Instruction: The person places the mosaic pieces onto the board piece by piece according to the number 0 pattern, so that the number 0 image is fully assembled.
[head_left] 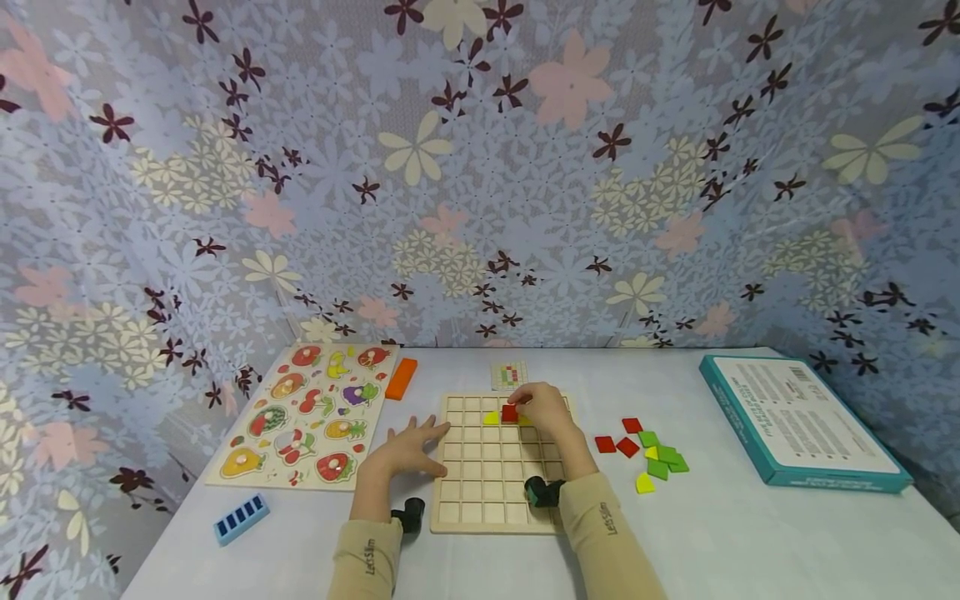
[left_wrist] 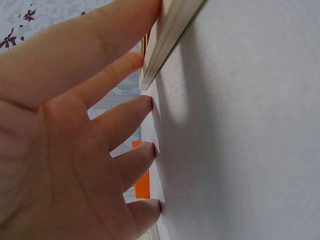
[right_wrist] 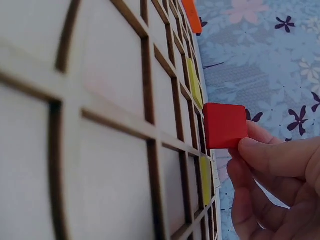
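Observation:
My right hand [head_left: 546, 409] pinches a red square tile [right_wrist: 226, 126] between thumb and fingers, over the far rows of the wooden grid board [head_left: 461, 528]. In the head view the red tile lies between two yellow pieces; the left yellow piece [head_left: 491, 418] sits in a cell, and the other yellow piece [right_wrist: 205, 181] is partly covered by the hand in the head view. My left hand [head_left: 408, 450] is spread at the board's left edge. Its thumb and index finger touch that edge, while the other fingertips rest on the white tabletop.
Loose red tiles [head_left: 604, 444], green tiles [head_left: 657, 469] and yellow pieces [head_left: 644, 483] lie right of the board. A small pattern card [head_left: 509, 375] is behind it. Left are a fruit puzzle [head_left: 300, 417], an orange block [head_left: 401, 379] and a blue slotted piece [head_left: 242, 519]. A teal box [head_left: 806, 421] lies far right.

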